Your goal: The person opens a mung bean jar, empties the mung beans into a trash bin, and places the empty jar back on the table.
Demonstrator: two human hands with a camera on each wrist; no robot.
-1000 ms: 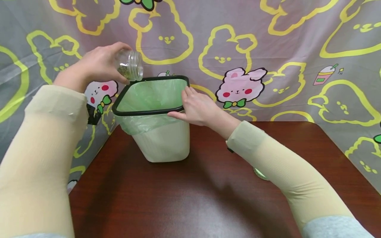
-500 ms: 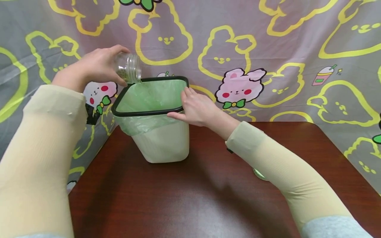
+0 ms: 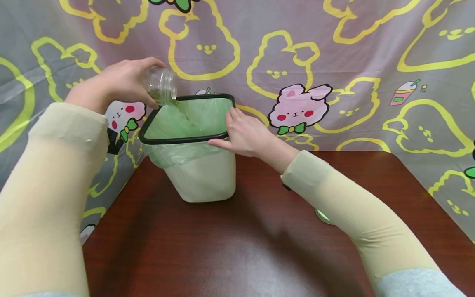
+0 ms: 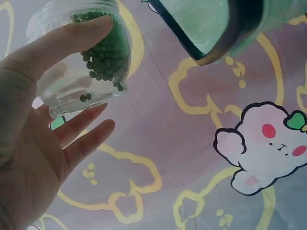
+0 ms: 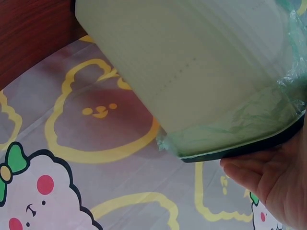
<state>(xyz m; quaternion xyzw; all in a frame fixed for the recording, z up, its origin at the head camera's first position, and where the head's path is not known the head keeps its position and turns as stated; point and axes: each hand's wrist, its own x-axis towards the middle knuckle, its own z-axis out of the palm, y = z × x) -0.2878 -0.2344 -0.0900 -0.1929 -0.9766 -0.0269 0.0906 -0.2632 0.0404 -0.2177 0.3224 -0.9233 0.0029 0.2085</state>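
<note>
My left hand (image 3: 124, 82) grips a clear glass jar (image 3: 163, 84), tipped on its side with its mouth over the left rim of a trash bin (image 3: 208, 177). Small round green beans (image 4: 104, 62) lie along the jar's lower side in the left wrist view. A thin stream of beans (image 3: 185, 116) falls from the mouth into the bin's green plastic liner (image 3: 211, 113). My right hand (image 3: 246, 132) holds the bin's black rim at its right front corner, thumb along the front. In the right wrist view, fingers (image 5: 244, 170) touch the rim.
The white bin stands on a dark reddish-brown table (image 3: 222, 247). A round, pale-edged object (image 3: 323, 216) lies partly hidden under my right forearm. Behind the table hangs a cartoon-printed cloth (image 3: 256, 24); a black item (image 3: 114, 142) shows beside my left cuff.
Beans now pour from the jar into the bin; no stream shows in the earlier frames. The jar has tipped a little further mouth-down. My right hand has stayed on the rim.
</note>
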